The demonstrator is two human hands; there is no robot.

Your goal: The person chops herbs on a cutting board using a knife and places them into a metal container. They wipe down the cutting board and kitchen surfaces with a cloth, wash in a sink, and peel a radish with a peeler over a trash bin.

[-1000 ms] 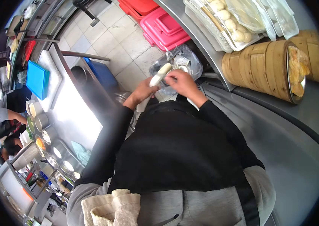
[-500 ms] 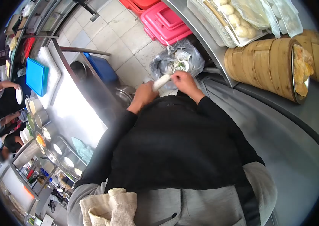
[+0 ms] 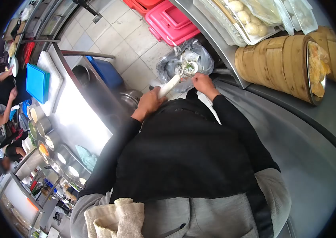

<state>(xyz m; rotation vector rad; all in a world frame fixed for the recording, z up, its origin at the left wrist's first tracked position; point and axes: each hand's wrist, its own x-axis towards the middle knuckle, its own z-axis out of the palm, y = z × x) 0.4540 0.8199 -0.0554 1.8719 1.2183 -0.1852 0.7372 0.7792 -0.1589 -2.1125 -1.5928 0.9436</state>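
Note:
My left hand (image 3: 149, 102) is wrapped round the lower end of a long white vegetable (image 3: 169, 87), which looks like a peeled daikon. Its free end points up and to the right, above a bin lined with a grey plastic bag (image 3: 206, 55). Light-coloured scraps and a white cup-like item (image 3: 192, 67) lie in the bag. To the right of the vegetable and apart from it, my right hand (image 3: 204, 85) has its fingers closed. Whatever they may grip is too small or hidden to make out.
A steel counter (image 3: 76, 107) with a blue-lidded box (image 3: 38, 82) and several food containers stands on my left. To the right, bamboo steamers (image 3: 273, 65) and trays of dough balls (image 3: 251, 28) sit on steel. A pink-lidded bin (image 3: 172, 23) is ahead. A co-worker (image 3: 1, 93) stands far left.
My right hand has moved right, away from the white vegetable's tip. The vegetable now points more steeply upward in my left hand. The co-worker's plate has moved up in view.

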